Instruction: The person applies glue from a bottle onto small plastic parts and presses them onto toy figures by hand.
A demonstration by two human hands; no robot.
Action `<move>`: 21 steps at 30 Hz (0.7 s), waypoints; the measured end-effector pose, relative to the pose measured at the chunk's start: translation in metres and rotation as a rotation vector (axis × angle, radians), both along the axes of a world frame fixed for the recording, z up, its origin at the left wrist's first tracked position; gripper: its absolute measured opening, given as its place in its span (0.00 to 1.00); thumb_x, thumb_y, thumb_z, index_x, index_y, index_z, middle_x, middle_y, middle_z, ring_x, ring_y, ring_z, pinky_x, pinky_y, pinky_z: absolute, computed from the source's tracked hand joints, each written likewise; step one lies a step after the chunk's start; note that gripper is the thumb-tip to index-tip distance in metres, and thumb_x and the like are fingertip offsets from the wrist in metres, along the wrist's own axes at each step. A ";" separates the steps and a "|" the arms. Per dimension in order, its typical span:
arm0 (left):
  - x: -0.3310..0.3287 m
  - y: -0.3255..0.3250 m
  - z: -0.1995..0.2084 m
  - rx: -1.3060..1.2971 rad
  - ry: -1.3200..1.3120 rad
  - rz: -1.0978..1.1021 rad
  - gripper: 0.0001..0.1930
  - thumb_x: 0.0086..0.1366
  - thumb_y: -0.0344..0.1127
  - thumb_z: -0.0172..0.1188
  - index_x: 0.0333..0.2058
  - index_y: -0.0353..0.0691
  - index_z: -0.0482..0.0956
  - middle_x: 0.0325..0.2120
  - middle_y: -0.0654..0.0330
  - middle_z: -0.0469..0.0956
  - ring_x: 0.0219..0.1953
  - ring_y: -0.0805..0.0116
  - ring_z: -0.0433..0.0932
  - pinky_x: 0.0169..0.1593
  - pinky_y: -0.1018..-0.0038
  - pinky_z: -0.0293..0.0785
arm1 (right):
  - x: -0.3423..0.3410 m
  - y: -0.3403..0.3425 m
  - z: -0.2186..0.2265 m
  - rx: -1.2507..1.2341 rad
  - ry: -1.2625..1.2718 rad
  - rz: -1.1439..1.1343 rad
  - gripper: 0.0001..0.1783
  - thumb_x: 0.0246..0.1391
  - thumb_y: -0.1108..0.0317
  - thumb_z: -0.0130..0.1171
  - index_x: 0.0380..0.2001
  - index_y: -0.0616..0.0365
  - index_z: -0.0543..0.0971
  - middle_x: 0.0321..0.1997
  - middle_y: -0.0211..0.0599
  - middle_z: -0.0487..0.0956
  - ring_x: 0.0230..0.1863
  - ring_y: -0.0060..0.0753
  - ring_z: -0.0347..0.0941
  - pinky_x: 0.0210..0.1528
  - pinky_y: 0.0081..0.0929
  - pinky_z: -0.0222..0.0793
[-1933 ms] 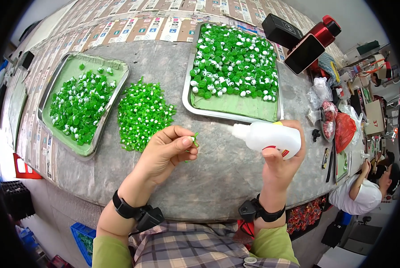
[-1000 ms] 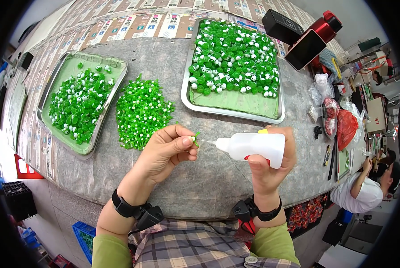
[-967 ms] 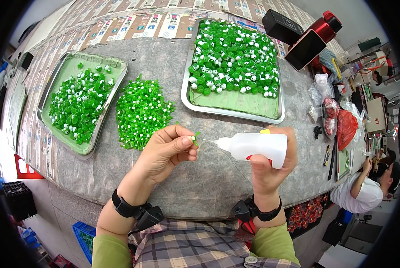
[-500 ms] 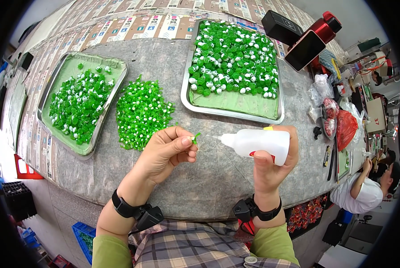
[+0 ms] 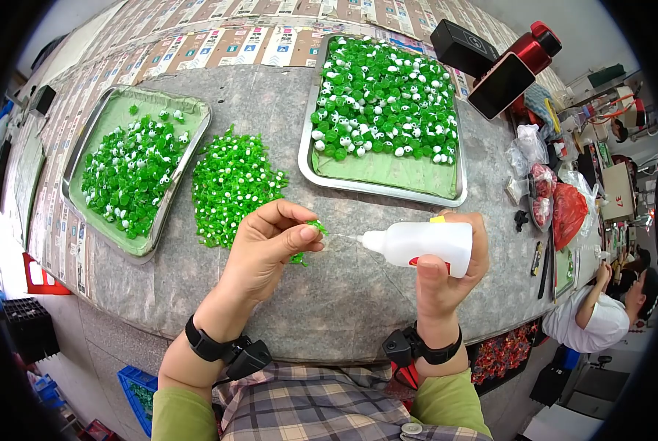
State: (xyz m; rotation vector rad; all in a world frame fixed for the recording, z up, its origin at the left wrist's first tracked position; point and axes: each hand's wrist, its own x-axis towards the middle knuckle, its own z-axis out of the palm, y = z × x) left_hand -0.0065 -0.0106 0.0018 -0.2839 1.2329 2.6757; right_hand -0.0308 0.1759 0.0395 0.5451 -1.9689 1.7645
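Note:
My left hand [image 5: 269, 246] pinches a small green plastic piece [image 5: 317, 226] between thumb and fingertips. Another bit of green [image 5: 297, 259] shows under its curled fingers. My right hand [image 5: 444, 288] is wrapped round a white squeeze bottle [image 5: 428, 245], held on its side. The bottle's thin nozzle points left at the green piece; whether its tip touches the piece is too fine to tell. Just beyond my left hand lies a heap of small green pieces with white spots [image 5: 233, 184], loose on the grey cloth [image 5: 329, 309].
A metal tray [image 5: 380, 192] at the back holds many green pieces with white eyeballs. Another tray [image 5: 72, 165] of similar pieces stands at the left. Back right are a phone [image 5: 502, 85], a black box [image 5: 463, 45] and plastic bags [image 5: 568, 213]. A person [image 5: 594, 312] sits at far right.
The squeeze bottle has shifted slightly left and down. The green piece at my left fingertips has turned, and more green shows beneath those fingers.

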 end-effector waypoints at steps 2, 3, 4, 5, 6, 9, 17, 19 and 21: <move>0.000 0.000 0.000 0.000 0.000 0.001 0.07 0.50 0.28 0.56 0.30 0.37 0.71 0.24 0.62 0.73 0.27 0.75 0.73 0.34 0.78 0.72 | 0.000 0.000 0.001 0.024 -0.009 0.000 0.24 0.32 0.57 0.65 0.28 0.62 0.69 0.24 0.31 0.68 0.23 0.19 0.65 0.23 0.14 0.60; 0.000 0.000 0.000 0.002 -0.001 0.001 0.07 0.50 0.28 0.56 0.30 0.37 0.71 0.24 0.62 0.73 0.27 0.75 0.73 0.34 0.78 0.72 | 0.000 0.000 0.001 0.047 -0.018 0.001 0.24 0.32 0.57 0.65 0.28 0.62 0.69 0.24 0.31 0.68 0.22 0.19 0.65 0.23 0.15 0.60; 0.000 0.000 0.000 0.004 -0.001 0.000 0.07 0.50 0.27 0.56 0.30 0.37 0.71 0.24 0.62 0.73 0.28 0.75 0.73 0.34 0.78 0.72 | 0.000 0.000 0.000 0.047 -0.017 0.001 0.24 0.32 0.57 0.65 0.28 0.62 0.69 0.24 0.31 0.68 0.22 0.19 0.65 0.23 0.15 0.60; 0.000 0.000 0.000 0.004 -0.001 0.001 0.07 0.50 0.27 0.56 0.30 0.37 0.71 0.24 0.62 0.73 0.28 0.75 0.73 0.34 0.78 0.72 | 0.000 0.002 -0.001 0.052 -0.007 -0.001 0.24 0.33 0.57 0.65 0.28 0.62 0.68 0.25 0.30 0.68 0.23 0.19 0.65 0.23 0.14 0.60; 0.000 -0.001 0.000 0.006 -0.003 0.004 0.07 0.51 0.27 0.56 0.30 0.37 0.71 0.24 0.62 0.73 0.28 0.75 0.73 0.34 0.78 0.72 | 0.000 0.004 -0.002 0.057 0.004 -0.003 0.24 0.33 0.57 0.65 0.28 0.62 0.68 0.25 0.30 0.68 0.23 0.18 0.65 0.23 0.14 0.60; -0.001 -0.001 0.001 0.013 -0.003 0.001 0.07 0.51 0.28 0.56 0.30 0.37 0.71 0.24 0.62 0.73 0.27 0.75 0.73 0.34 0.78 0.72 | -0.001 0.012 0.003 -0.203 -0.101 -0.001 0.21 0.36 0.61 0.63 0.30 0.62 0.67 0.26 0.30 0.68 0.27 0.19 0.67 0.25 0.13 0.62; 0.000 -0.002 0.000 0.008 -0.024 0.017 0.07 0.51 0.28 0.56 0.30 0.37 0.71 0.24 0.63 0.73 0.27 0.75 0.73 0.33 0.79 0.72 | -0.014 0.062 -0.004 -0.024 -0.558 0.016 0.22 0.41 0.72 0.56 0.41 0.66 0.65 0.36 0.38 0.72 0.36 0.22 0.67 0.40 0.17 0.62; 0.000 -0.001 0.000 0.003 -0.028 0.012 0.07 0.51 0.28 0.56 0.30 0.37 0.71 0.24 0.63 0.73 0.26 0.75 0.73 0.33 0.79 0.72 | -0.012 0.074 -0.015 0.044 -0.598 -0.014 0.22 0.41 0.72 0.56 0.42 0.65 0.64 0.36 0.37 0.72 0.37 0.22 0.67 0.39 0.17 0.62; -0.001 0.000 0.001 0.007 -0.030 0.012 0.07 0.51 0.28 0.56 0.30 0.37 0.71 0.24 0.63 0.73 0.26 0.75 0.72 0.33 0.79 0.72 | -0.009 0.087 -0.030 0.113 -0.636 -0.048 0.22 0.41 0.72 0.56 0.42 0.64 0.64 0.36 0.36 0.72 0.37 0.22 0.67 0.39 0.17 0.63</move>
